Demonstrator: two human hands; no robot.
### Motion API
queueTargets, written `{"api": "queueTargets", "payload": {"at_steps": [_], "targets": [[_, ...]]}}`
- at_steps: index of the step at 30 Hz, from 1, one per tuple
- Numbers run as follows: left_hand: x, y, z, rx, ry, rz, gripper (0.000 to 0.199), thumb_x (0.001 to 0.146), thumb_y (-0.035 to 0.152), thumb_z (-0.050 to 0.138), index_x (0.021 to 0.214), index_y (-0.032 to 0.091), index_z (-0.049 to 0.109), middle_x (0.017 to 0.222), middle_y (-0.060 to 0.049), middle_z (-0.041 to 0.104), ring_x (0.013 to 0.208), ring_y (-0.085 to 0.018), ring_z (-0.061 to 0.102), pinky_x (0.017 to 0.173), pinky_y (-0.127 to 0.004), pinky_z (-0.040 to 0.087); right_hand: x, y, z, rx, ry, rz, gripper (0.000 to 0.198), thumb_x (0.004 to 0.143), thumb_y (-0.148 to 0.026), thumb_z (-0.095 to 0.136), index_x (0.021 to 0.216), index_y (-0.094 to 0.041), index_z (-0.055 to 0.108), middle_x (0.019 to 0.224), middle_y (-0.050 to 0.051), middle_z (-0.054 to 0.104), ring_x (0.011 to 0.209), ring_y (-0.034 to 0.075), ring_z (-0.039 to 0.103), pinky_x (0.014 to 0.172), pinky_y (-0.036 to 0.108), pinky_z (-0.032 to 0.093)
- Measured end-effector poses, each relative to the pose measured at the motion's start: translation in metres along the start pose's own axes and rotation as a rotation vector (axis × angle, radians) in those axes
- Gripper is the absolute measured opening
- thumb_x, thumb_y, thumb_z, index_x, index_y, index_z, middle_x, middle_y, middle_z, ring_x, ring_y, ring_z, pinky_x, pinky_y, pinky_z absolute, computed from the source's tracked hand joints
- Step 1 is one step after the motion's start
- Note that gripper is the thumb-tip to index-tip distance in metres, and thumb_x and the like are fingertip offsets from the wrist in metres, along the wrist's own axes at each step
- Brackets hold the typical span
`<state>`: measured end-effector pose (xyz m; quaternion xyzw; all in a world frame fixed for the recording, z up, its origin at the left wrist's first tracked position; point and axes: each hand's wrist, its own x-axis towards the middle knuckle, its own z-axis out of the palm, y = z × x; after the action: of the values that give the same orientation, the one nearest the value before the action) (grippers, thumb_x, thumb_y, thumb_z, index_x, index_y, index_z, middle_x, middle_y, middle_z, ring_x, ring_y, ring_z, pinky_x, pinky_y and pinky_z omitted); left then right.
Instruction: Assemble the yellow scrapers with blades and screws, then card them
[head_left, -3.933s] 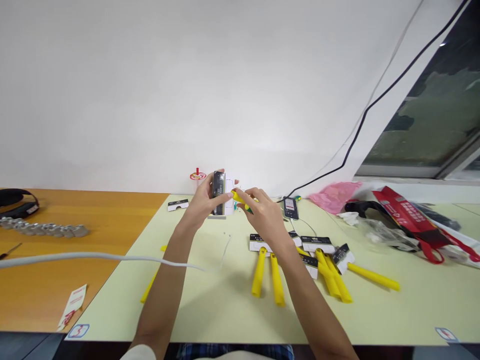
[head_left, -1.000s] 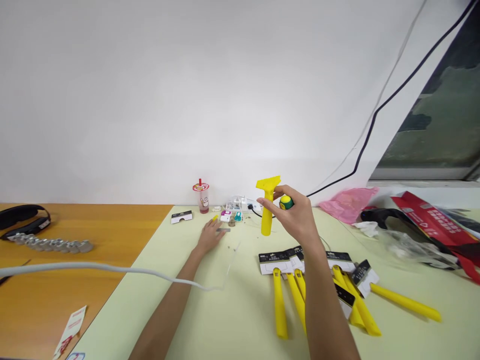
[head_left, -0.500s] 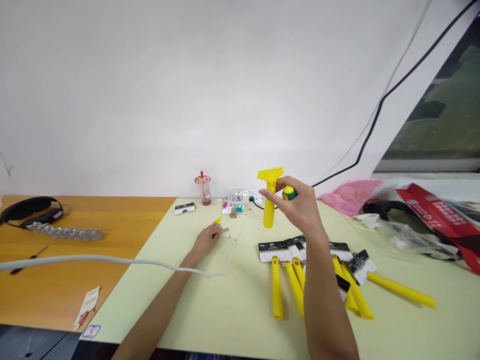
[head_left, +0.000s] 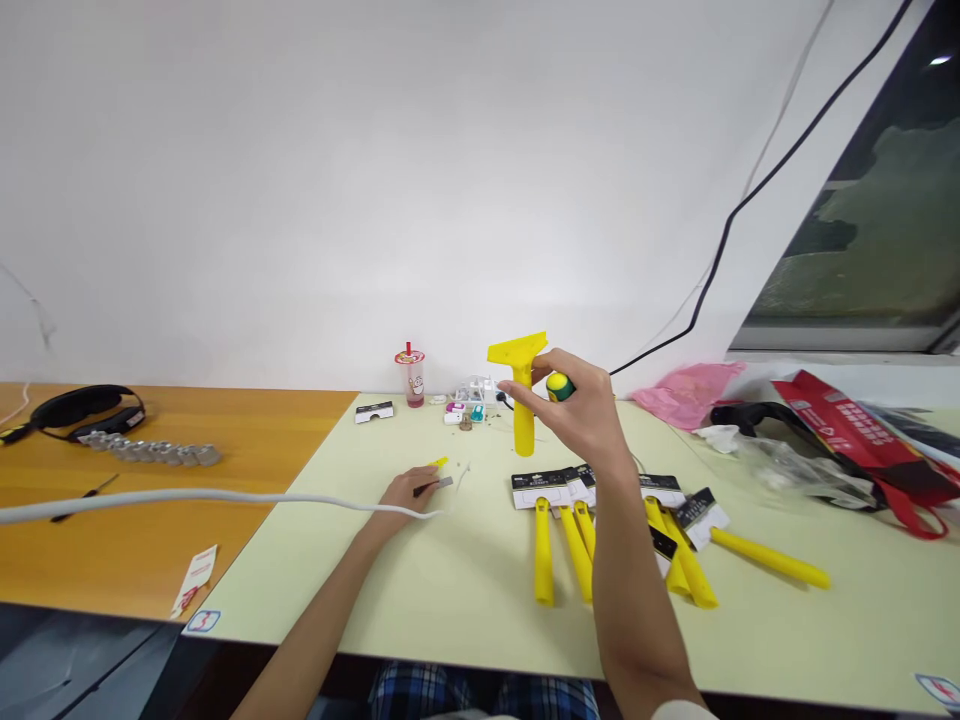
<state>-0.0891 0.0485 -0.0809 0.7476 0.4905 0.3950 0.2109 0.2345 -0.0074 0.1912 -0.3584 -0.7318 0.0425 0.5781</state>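
My right hand (head_left: 581,405) is raised over the table, its thumb and fingers closed round a yellow plastic scraper (head_left: 523,420). The scraper stands upright with its wide head on top. A screwdriver with a green and yellow handle (head_left: 559,387) is tucked into the same hand. Low over the pale tabletop (head_left: 450,600), my left hand (head_left: 403,492) is closed on a small grey blade (head_left: 435,487) with a dark part. A small yellow piece (head_left: 440,462) shows at its fingertips; how these parts are gripped is partly hidden.
Several carded yellow scrapers (head_left: 544,555) lie below my right forearm. A lidded cup (head_left: 414,378), a black-and-white card (head_left: 374,411) and a power strip (head_left: 480,390) are by the wall. A white cable (head_left: 225,495) crosses the foreground. Headphones (head_left: 90,410) sit left; a red bag (head_left: 862,430) sits right.
My left hand has drawn toward me with the blade and yellow piece. My right hand still holds the scraper upright, slightly further left in view. The camera view has shifted a little.
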Motion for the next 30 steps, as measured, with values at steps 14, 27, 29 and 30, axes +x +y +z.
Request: {"api": "queueTargets", "payload": {"at_steps": [14,27,29,30], "targets": [[0.003,-0.001,-0.005,-0.04,-0.014,-0.052,0.04,0.089,0.054,0.076,0.117,0.027,0.088,0.124,-0.013,0.084,0.122,-0.038,0.076,0.114,-0.057,0.058,0.0,0.001,0.0,-0.017,-0.028,0.022,0.045,0.096,-0.068,0.078,0.087,-0.025,0.069,0.086,0.004,0.075,0.079,0.023,0.067,0.081,0.038,0.054],[0.005,0.014,-0.013,-0.256,0.16,-0.144,0.051,0.085,0.069,0.079,0.104,0.022,0.085,0.106,-0.013,0.081,0.097,-0.031,0.079,0.091,-0.048,0.066,0.005,0.017,0.016,-0.127,-0.171,0.091,0.049,0.101,-0.069,0.069,0.081,-0.025,0.059,0.086,0.002,0.072,0.079,0.021,0.065,0.078,0.037,0.047],[0.01,0.027,-0.019,-0.365,0.24,-0.208,0.059,0.082,0.075,0.081,0.103,0.02,0.083,0.104,-0.013,0.082,0.095,-0.031,0.08,0.09,-0.049,0.067,0.005,0.018,0.018,-0.15,-0.204,0.105,0.047,0.103,-0.066,0.066,0.082,-0.025,0.057,0.086,0.002,0.07,0.078,0.021,0.062,0.076,0.035,0.044],[0.015,0.035,-0.024,-0.429,0.274,-0.241,0.063,0.079,0.077,0.083,0.103,0.019,0.082,0.101,-0.013,0.083,0.093,-0.031,0.08,0.088,-0.05,0.068,0.005,0.018,0.02,-0.16,-0.217,0.112,0.045,0.104,-0.065,0.065,0.084,-0.026,0.056,0.086,0.001,0.069,0.077,0.02,0.06,0.075,0.035,0.043]]}}
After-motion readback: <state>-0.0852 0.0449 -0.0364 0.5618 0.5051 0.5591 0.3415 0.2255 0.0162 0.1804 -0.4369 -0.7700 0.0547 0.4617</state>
